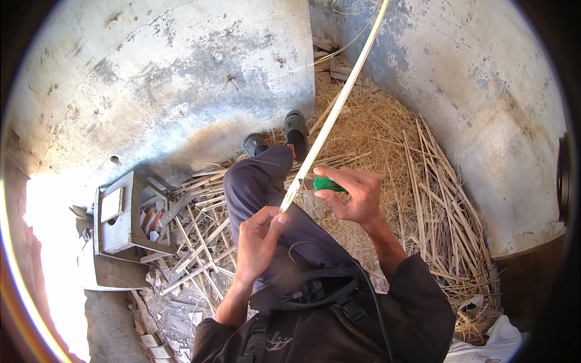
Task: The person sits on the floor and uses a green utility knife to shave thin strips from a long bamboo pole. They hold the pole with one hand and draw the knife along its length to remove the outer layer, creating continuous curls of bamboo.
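Note:
A long pale strip, apparently split cane or bamboo [334, 115], runs from my lap up past the top of the picture. My left hand [259, 237] pinches its near end between thumb and fingers. In my right hand [357, 196] is a knife with a green handle [328, 185], its short dark blade [307, 183] pointing left. The blade meets the strip's edge a little beyond my left fingertips. Near there, the strip's surface looks rough and nicked.
Straw-like shavings [387, 127] and cut strips [445, 224] cover the floor around my legs. A wooden box [115, 242] holding small items stands at the left. Worn, peeling walls [181, 72] enclose the space. White cloth [499, 339] lies at the lower right.

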`<state>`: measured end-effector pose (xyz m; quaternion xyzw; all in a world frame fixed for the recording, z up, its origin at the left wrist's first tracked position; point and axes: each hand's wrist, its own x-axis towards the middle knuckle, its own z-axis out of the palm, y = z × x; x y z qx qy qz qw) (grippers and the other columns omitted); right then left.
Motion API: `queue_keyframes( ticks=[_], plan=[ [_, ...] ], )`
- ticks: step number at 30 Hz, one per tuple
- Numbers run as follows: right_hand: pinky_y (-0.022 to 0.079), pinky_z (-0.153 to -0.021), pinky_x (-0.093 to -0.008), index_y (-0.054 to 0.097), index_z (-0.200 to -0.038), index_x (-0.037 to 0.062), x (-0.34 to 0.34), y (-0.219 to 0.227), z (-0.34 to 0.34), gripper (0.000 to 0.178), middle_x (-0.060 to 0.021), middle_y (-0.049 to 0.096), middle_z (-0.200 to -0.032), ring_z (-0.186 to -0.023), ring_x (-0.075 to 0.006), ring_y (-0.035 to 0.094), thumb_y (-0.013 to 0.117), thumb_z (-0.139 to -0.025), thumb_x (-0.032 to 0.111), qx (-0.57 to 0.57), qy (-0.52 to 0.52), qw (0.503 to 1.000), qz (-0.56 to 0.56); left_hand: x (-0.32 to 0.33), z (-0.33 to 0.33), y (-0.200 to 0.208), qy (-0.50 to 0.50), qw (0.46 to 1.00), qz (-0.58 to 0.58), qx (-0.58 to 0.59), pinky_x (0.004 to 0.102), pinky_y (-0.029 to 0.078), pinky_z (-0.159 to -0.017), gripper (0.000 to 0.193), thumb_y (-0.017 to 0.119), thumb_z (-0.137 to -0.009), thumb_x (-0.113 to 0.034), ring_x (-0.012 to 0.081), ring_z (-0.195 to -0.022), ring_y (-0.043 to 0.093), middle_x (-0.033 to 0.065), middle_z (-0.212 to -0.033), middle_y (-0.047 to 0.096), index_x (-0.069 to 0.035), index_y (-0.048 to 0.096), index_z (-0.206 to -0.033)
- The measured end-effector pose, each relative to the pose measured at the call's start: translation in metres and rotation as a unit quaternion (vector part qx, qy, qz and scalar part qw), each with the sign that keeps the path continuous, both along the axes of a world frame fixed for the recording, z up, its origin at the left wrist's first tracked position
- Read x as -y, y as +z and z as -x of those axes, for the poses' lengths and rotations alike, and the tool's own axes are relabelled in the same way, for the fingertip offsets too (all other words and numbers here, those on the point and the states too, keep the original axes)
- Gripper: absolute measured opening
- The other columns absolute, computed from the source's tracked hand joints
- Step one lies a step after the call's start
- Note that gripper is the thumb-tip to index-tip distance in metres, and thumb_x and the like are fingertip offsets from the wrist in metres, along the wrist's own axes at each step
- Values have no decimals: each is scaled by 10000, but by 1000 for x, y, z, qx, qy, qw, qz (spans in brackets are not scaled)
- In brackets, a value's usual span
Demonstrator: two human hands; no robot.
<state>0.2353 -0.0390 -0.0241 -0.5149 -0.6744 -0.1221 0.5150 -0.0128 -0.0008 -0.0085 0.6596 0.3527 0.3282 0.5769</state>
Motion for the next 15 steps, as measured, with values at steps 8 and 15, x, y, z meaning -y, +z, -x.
queue_keyframes(
  ticks=[8, 15],
  plan=[
    [477, -480, -286, 806, -1125, 37, -11, -16, -18, 382, -55, 774, -778, -583, -133, 684, 739, -1000, 392, -30, -32, 999, -32, -1, 3, 2, -2, 997, -33, -63, 222, 423, -675, 256, 690, -1071, -225, 32, -764, 518, -27, -800, 642, 28, 719, -1045],
    [519, -510, -277, 809, -1106, 45, -13, -3, -50, 333, -87, 809, -869, -646, -138, 736, 770, -979, 351, -97, -99, 990, 30, 3, 17, -17, 5, 997, -4, -82, 235, 443, -677, 279, 681, -1075, -258, 43, -753, 536, -14, -773, 647, 16, 721, -1036]
  ],
)
